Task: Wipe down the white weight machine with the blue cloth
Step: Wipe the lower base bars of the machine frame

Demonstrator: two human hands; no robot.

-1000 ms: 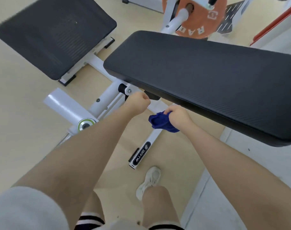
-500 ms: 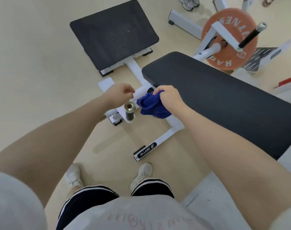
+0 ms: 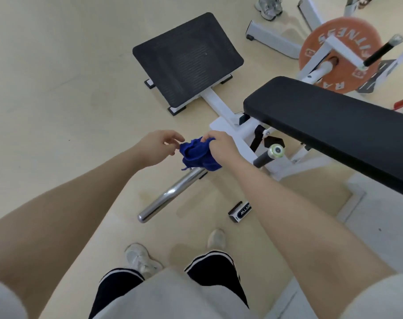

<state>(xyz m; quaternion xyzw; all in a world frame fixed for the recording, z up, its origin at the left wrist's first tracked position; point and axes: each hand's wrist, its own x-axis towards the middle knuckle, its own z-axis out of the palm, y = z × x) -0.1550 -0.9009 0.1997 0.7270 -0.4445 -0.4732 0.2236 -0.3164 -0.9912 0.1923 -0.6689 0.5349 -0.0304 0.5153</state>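
The right hand (image 3: 221, 147) grips the bunched blue cloth (image 3: 197, 155) with curled fingers atop the chrome bar (image 3: 170, 194), which points toward the person, while the left hand's (image 3: 156, 147) loosely spread fingers touch the cloth's edge.

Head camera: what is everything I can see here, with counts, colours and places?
cloth: one, blue, bunched over the chrome bar's upper end
chrome bar: one, silver, slanting towards the shoes
bench pad: one, black, right
footplate: one, black, top centre
frame: one, white, between footplate and pad
handle: one, grey grip, green-ringed cap, below the pad
weight plate: one, orange, top right
floor: beige
shoes: two, pale, bottom centre
left hand: beside the cloth, fingertips at its edge
right hand: gripping the cloth
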